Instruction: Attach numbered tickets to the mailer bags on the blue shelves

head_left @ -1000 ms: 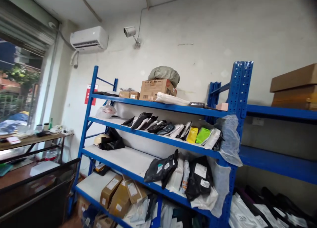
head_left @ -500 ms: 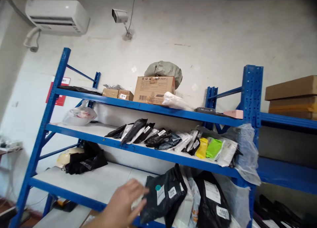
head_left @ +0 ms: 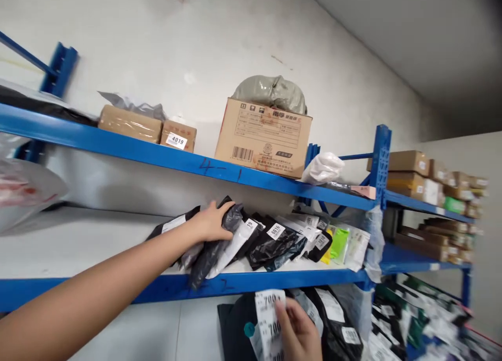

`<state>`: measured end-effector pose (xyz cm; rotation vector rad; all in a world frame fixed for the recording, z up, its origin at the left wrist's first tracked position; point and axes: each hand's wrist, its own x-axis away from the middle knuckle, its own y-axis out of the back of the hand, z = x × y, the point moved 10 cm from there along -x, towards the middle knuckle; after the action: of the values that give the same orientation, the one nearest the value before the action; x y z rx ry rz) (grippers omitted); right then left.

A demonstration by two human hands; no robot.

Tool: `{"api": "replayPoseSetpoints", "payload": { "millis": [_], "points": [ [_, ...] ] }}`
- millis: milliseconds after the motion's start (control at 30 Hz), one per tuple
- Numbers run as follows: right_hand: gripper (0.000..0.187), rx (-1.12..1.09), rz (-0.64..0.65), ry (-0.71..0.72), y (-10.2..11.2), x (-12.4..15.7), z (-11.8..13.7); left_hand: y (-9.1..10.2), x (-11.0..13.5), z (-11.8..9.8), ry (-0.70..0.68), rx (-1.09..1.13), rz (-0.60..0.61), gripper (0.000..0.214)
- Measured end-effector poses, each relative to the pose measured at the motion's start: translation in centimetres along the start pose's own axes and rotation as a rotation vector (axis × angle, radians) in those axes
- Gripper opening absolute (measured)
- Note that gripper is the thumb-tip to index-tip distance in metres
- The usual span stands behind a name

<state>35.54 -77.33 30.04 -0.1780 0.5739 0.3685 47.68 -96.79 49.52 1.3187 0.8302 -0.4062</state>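
My left hand (head_left: pixel 214 222) reaches onto the middle shelf, its fingers closed around the top of a dark grey plastic parcel (head_left: pixel 207 256) in a row of leaning parcels. Right beside it leans a white parcel (head_left: pixel 233 248), and farther along is a black parcel (head_left: pixel 276 240) labelled 6016. Lower down, my right hand (head_left: pixel 300 329) pinches a strip of white number labels (head_left: pixel 269 324) printed with 700 and a further digit. Behind that strip, a large black parcel (head_left: pixel 235 332) is partly hidden.
On the upper shelf (head_left: pixel 188 159) sit a large carton (head_left: pixel 264 136), small boxes (head_left: pixel 131 123) and a grey bag (head_left: pixel 270 91) on the carton. Yellow and green parcels (head_left: pixel 339 243) stand at the row's right. Another rack (head_left: pixel 427 199) with boxes is at the right.
The view has come closer to the shelves and turned right. My left hand has risen from the lower shelf to the middle row and closed on a parcel. My right hand with the labels has appeared.
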Motion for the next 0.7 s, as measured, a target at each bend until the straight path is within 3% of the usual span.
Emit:
{"api": "replayPoseSetpoints", "payload": {
  "millis": [167, 333, 400, 467, 567, 700],
  "points": [
    [0.041, 0.363, -0.017, 0.257, -5.5, -5.4, 8.8, -1.7, -0.1, 2.4, -0.029, 0.107, 0.097, 0.069],
    [0.038, 0.735, 0.028, 0.319, -10.1, -9.2, 11.9, -1.2, 0.4, 3.1, -0.014, 0.067, 0.04, 0.076],
    [0.038, 0.888, 0.023, 0.292, -11.1, -10.0, 12.3, 0.0, 0.9, 1.7, -0.108, 0.008, -0.11, 0.068],
    [0.036, 1.004, 0.022, 0.251, -11.6, -10.5, 12.4, 0.5, 2.1, -1.4, -0.326, -0.063, -0.26, 0.045],
    [0.033, 1.099, -0.005, 0.18, -11.6, -10.9, 12.6, -2.0, 4.4, -5.7, -0.593, -0.149, -0.252, 0.031],
    [0.039, 1.007, 0.07, 0.165, -11.3, -10.8, 12.5, -6.3, 4.6, -6.3, -0.435, -0.224, -0.134, 0.039]
  ]
}}
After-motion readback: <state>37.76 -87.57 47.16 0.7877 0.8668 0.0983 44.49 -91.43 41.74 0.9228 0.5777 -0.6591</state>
